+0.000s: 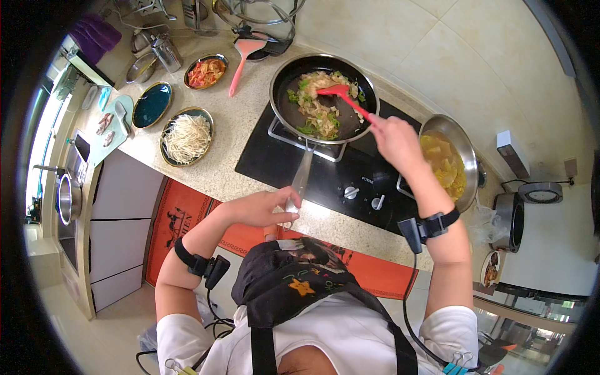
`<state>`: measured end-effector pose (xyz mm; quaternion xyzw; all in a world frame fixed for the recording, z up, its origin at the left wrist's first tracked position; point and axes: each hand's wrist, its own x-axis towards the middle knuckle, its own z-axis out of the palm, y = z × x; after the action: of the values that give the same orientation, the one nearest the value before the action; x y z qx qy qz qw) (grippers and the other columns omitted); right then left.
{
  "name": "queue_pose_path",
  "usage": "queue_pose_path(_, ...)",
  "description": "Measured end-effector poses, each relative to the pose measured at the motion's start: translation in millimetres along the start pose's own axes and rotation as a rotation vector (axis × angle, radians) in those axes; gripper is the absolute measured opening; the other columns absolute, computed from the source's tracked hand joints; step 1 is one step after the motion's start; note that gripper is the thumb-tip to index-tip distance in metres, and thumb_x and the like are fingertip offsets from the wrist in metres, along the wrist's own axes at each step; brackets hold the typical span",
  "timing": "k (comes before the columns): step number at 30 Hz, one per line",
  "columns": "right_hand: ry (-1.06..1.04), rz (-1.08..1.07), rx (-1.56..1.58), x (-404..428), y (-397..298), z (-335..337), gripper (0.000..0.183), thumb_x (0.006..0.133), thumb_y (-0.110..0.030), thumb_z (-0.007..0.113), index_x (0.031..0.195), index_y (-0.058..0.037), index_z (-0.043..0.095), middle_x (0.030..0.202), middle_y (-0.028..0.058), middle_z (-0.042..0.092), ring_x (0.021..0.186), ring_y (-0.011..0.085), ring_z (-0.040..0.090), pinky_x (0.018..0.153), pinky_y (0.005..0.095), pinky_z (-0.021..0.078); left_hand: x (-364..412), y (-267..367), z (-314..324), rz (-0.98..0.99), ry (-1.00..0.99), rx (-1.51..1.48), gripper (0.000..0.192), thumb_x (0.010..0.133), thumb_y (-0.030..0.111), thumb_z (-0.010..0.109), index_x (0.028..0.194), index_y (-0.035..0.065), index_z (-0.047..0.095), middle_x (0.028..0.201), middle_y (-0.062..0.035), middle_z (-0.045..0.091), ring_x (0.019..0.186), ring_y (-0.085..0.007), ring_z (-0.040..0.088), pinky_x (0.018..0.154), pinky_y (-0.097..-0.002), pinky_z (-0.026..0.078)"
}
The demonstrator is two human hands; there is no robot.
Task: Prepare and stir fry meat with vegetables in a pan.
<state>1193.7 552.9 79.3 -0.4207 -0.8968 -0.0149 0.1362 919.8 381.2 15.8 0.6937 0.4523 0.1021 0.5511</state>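
My right hand is closed round the handle of a red spatula, whose blade rests among chopped cabbage and green pepper in a dark frying pan. The pan stands on the left burner of a black gas hob. My left hand is at the end of the pan's steel handle, with thumb and fingers around it. To the right, a steel pan holds yellow pieces in broth.
On the counter at left are a plate of bean sprouts, an empty teal plate, a plate of chopped red food, a pink spatula and a cutting board with a knife. Two knobs sit at the hob's front.
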Motion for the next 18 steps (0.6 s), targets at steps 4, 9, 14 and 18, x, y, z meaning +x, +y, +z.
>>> queue_pose_path(4,-0.143,-0.110,0.044,-21.1,-25.6,-25.7,0.025,0.089,-0.016,0.059,0.111,-0.0104,0.068,0.077,0.0188,0.062,0.071,0.0378,0.064,0.063,0.0478,0.0525,-3.8,-6.2,1.9,0.012,-0.011,-0.045,0.032,0.096,0.034,0.059,0.117,0.0121,0.047,0.094,-0.0068,0.063,0.089,-0.0217,0.062,0.083,-0.0363,0.046)
queue_pose_path(9,-0.040,0.083,-0.002,-18.2,8.7,-28.3,0.024,0.089,-0.020,0.060,0.110,-0.0140,0.069,0.075,0.0187,0.061,0.070,0.0390,0.063,0.063,0.0479,0.0517,-3.0,-4.7,-0.4,0.009,-0.047,-0.100,0.030,0.097,0.030,0.057,0.120,0.0115,0.049,0.103,-0.0081,0.064,0.102,-0.0201,0.061,0.092,-0.0349,0.046)
queue_pose_path(14,0.081,0.154,0.085,8.3,-4.1,21.9,0.024,0.091,-0.021,0.060,0.113,-0.0155,0.068,0.079,0.0186,0.061,0.075,0.0388,0.061,0.067,0.0470,0.0490,-7.6,-2.1,-12.8,0.045,-0.084,-0.136,0.038,0.098,0.026,0.055,0.132,0.0114,0.047,0.116,-0.0114,0.062,0.113,-0.0206,0.058,0.098,-0.0361,0.045)
queue_pose_path(18,-0.152,0.056,0.040,-14.5,-26.8,-15.8,0.027,0.088,-0.019,0.061,0.113,-0.0165,0.069,0.076,0.0162,0.061,0.075,0.0367,0.062,0.067,0.0474,0.0502,-34.5,-23.4,-24.3,0.010,0.045,-0.199,0.044,0.098,0.032,0.055,0.137,0.0126,0.046,0.120,-0.0108,0.062,0.112,-0.0220,0.060,0.096,-0.0343,0.046)
